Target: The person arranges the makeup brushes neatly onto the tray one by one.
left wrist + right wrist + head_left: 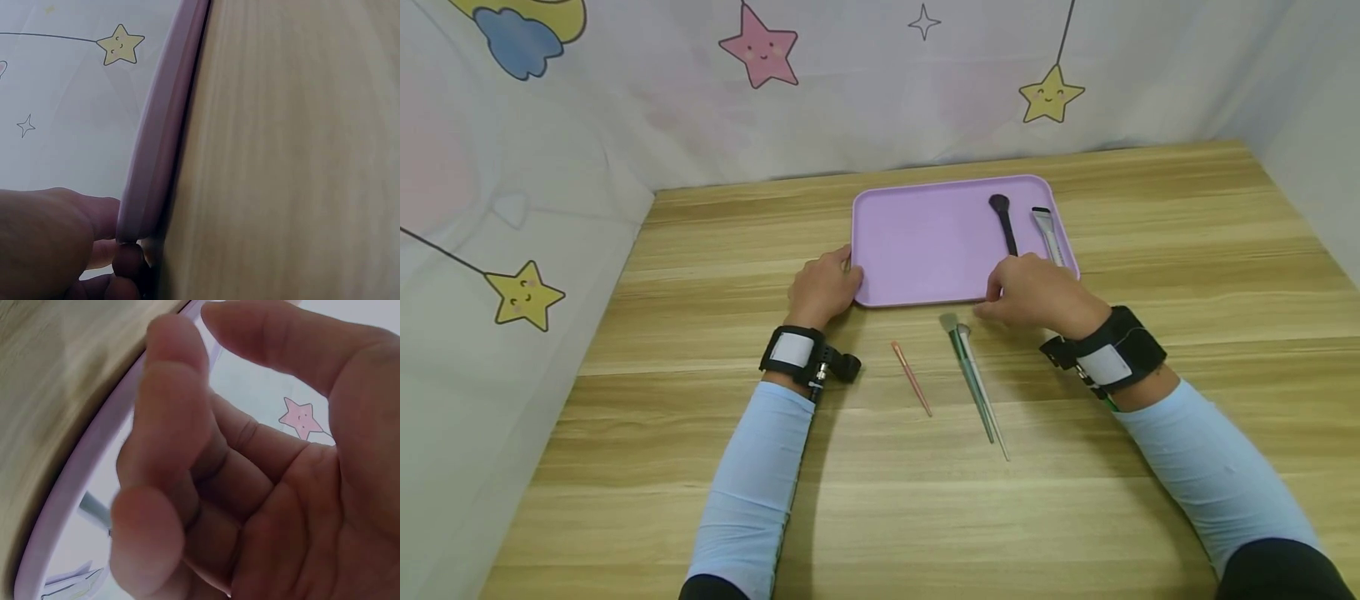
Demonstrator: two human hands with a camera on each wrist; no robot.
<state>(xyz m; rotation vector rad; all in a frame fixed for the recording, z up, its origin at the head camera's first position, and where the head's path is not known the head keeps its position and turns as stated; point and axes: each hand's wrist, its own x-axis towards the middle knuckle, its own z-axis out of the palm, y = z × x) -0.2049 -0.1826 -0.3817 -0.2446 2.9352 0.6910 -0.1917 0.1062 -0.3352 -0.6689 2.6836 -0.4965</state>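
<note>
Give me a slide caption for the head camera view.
Left hand grips a purple tray bearing two brushes, right hand by its near edge; three brushes lie on the table.

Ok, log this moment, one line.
left hand: grips purple rectangular tray by left edge; right hand: at tray front edge, empty; on tray: black brush, silver brush; on wooden table: pink brush, green brush, pale brush

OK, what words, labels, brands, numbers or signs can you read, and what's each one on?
None can be read in any view.
Silver brush: any marking is too small to read.
Green brush: likewise.
Purple tray: no lettering shows.
Backdrop: only drawings, such as the pink star.
</note>
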